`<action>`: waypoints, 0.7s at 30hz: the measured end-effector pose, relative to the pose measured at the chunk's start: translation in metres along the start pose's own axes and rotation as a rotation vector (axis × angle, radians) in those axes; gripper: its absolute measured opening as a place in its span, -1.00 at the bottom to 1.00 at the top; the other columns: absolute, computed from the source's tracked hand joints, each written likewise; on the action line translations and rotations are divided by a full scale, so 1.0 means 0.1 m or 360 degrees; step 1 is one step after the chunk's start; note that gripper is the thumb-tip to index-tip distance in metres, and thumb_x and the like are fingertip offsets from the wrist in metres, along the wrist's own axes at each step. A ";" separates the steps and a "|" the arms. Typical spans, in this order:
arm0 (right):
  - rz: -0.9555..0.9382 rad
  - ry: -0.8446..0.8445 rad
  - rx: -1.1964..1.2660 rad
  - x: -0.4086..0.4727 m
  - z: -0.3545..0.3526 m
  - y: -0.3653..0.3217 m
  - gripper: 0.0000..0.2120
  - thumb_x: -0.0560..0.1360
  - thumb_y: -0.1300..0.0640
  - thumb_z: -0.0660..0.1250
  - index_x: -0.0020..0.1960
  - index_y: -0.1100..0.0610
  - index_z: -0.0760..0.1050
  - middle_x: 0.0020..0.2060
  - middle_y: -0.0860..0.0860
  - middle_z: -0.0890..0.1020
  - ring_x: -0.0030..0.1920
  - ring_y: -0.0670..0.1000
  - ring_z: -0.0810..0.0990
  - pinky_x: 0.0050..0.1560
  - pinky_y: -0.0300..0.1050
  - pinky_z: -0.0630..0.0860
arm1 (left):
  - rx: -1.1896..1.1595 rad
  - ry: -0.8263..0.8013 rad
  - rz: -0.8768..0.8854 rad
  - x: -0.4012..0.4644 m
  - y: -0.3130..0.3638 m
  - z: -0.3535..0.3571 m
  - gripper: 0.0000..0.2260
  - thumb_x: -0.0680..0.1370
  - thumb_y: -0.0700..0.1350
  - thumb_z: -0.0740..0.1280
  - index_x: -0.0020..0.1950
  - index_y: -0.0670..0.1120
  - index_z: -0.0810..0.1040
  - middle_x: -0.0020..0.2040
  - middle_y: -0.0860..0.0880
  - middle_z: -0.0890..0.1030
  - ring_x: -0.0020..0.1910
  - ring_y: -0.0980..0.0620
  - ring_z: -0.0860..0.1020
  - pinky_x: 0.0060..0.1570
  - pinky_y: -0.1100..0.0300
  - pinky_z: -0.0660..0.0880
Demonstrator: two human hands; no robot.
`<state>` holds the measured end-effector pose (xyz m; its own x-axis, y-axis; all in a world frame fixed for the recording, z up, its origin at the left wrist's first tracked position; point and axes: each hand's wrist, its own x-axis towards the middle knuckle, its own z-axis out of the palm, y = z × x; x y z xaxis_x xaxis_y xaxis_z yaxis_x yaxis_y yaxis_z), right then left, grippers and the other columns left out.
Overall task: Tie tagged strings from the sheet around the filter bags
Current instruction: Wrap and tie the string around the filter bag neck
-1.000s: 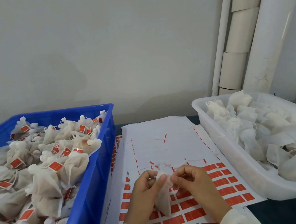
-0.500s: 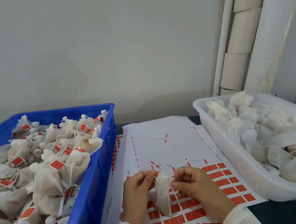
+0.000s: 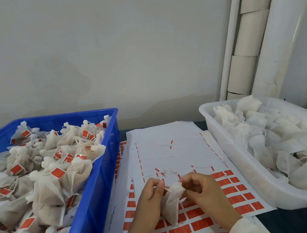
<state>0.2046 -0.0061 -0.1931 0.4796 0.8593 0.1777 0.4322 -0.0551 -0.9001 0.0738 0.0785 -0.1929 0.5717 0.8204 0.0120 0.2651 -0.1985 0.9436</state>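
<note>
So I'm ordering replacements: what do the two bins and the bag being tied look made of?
Blue bin: opaque glossy plastic, by its sheen. White bin: translucent plastic; contents show through its wall. Filter bag: thin matte off-white mesh, probably nonwoven paper or fabric, crumpling softly.

Soft, even, fairly bright light with faint shadows, no harsh glare, slight overall softness, and wide-angle bending of straight lines toward the edges
</note>
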 end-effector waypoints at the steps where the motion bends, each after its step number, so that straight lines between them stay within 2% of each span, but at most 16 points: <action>1: -0.0011 -0.0001 0.0011 0.00 0.01 0.00 -0.84 0.43 0.28 0.40 -0.13 0.02 0.58 -0.23 -0.08 0.67 -0.21 -0.11 0.65 -0.16 -0.31 0.58 | -0.0004 -0.0034 0.0000 -0.01 0.01 0.01 -0.81 0.61 0.05 0.04 0.02 0.02 0.38 0.02 0.04 0.54 -0.01 0.10 0.53 0.00 0.31 0.52; 4: -0.0017 0.0030 0.0059 -0.01 0.00 -0.02 -0.82 0.41 0.31 0.42 -0.12 0.04 0.55 -0.20 -0.05 0.67 -0.20 -0.08 0.66 -0.16 -0.25 0.60 | -0.0077 -0.0036 0.0004 -0.01 0.02 0.02 -0.82 0.61 0.03 0.08 -0.01 -0.02 0.40 -0.04 0.00 0.54 -0.07 0.07 0.53 -0.10 0.33 0.53; 6: -0.0002 0.0100 0.0065 -0.01 0.02 -0.03 -0.82 0.40 0.32 0.43 -0.15 0.07 0.51 -0.23 -0.02 0.66 -0.23 -0.07 0.66 -0.20 -0.25 0.60 | -0.0140 0.0009 -0.0018 0.02 0.02 0.01 -0.82 0.61 -0.01 0.10 -0.03 -0.06 0.42 -0.04 -0.05 0.54 -0.07 0.00 0.53 -0.12 0.28 0.53; 9: -0.0027 0.0176 -0.0123 -0.03 0.07 -0.04 -0.79 0.42 0.29 0.41 -0.25 0.03 0.47 -0.31 -0.08 0.63 -0.26 -0.10 0.64 -0.16 -0.23 0.61 | -0.0204 0.0039 -0.0073 0.04 0.01 0.00 -0.81 0.61 -0.01 0.10 -0.04 -0.06 0.43 -0.03 -0.06 0.55 -0.04 -0.02 0.53 -0.13 0.26 0.53; 12: -0.0084 0.0165 -0.0265 -0.05 0.12 -0.05 -0.69 0.46 0.31 0.35 -0.31 -0.07 0.50 -0.37 -0.22 0.59 -0.22 -0.23 0.60 -0.15 -0.39 0.55 | -0.0288 0.0044 -0.0112 0.03 0.01 0.00 -0.80 0.61 -0.02 0.11 -0.01 -0.11 0.45 0.00 -0.10 0.57 0.01 -0.09 0.54 -0.01 0.12 0.57; 15: -0.0184 0.0193 -0.0476 -0.05 0.16 -0.05 -0.76 0.49 0.27 0.32 -0.22 -0.04 0.57 -0.32 -0.29 0.51 -0.26 -0.24 0.55 -0.16 -0.50 0.45 | -0.0298 0.0049 -0.0082 0.01 0.03 0.00 -0.81 0.61 -0.05 0.11 -0.02 -0.12 0.44 0.00 -0.15 0.57 0.01 -0.13 0.54 0.05 0.04 0.57; 18: -0.0263 0.0217 -0.0577 -0.05 0.21 -0.05 -0.81 0.51 0.27 0.29 -0.11 0.06 0.64 -0.30 -0.25 0.48 -0.25 -0.21 0.51 -0.14 -0.50 0.42 | -0.0272 0.0079 -0.0026 0.00 0.04 0.00 -0.83 0.61 -0.04 0.12 -0.04 -0.10 0.43 -0.02 -0.12 0.57 -0.02 -0.08 0.55 0.01 0.14 0.57; 21: -0.0161 0.0220 -0.0423 -0.06 0.25 -0.04 -0.83 0.51 0.27 0.30 -0.05 0.06 0.63 -0.23 -0.22 0.54 -0.19 -0.21 0.53 -0.11 -0.48 0.45 | -0.0242 0.0079 0.0018 0.01 0.03 0.00 -0.85 0.60 -0.05 0.15 -0.09 -0.08 0.43 -0.07 -0.07 0.56 -0.06 -0.01 0.54 -0.08 0.28 0.55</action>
<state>0.1812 0.0018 -0.2001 0.5155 0.7908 0.3300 0.6587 -0.1194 -0.7428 0.0753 0.0781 -0.1901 0.5337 0.8449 0.0358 0.1359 -0.1274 0.9825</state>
